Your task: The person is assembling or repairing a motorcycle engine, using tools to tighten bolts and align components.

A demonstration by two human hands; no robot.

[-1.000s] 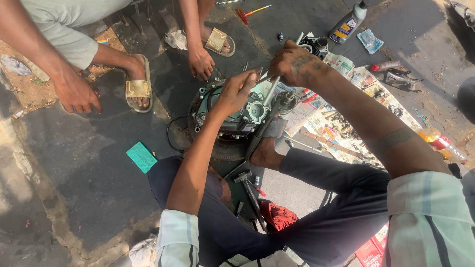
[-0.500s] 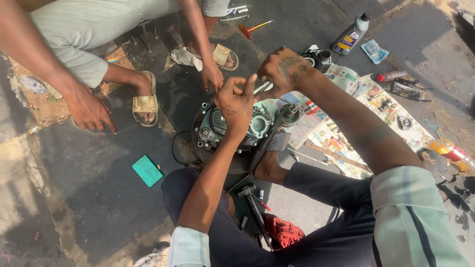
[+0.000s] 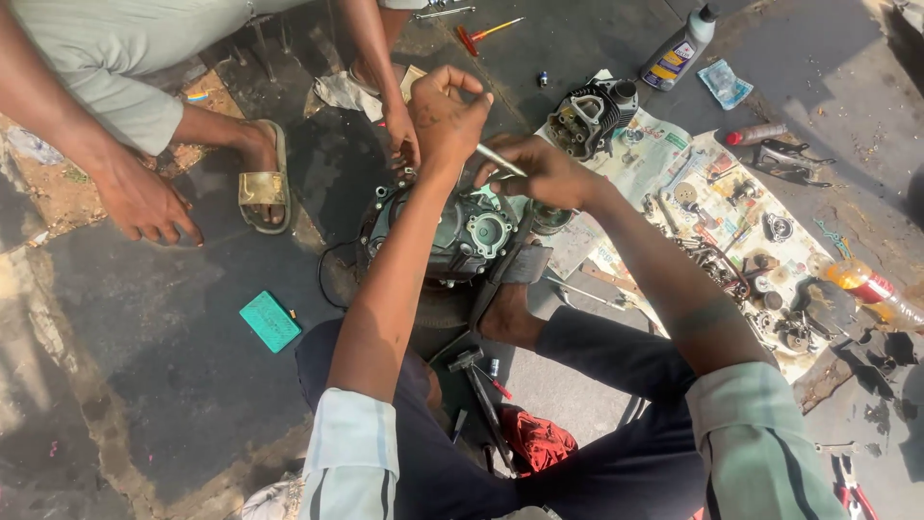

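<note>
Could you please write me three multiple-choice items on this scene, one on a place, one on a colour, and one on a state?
1. Where does the small flat box lie?
A. on the newspaper
B. on the bare ground, left of the engine
C. on top of the engine

2. What colour is the cap of the oil bottle?
A. black
B. red
C. white

3. How does the right hand stand?
A. closed around a thin metal rod
B. flat on the ground
C. open and empty

Answers: 1 B, the box sits on dark pavement apart from the engine and the newspaper. 2 A, the cap is black. 3 A, its fingers wrap the metal rod above the engine, while the left hand is raised beside it.
</note>
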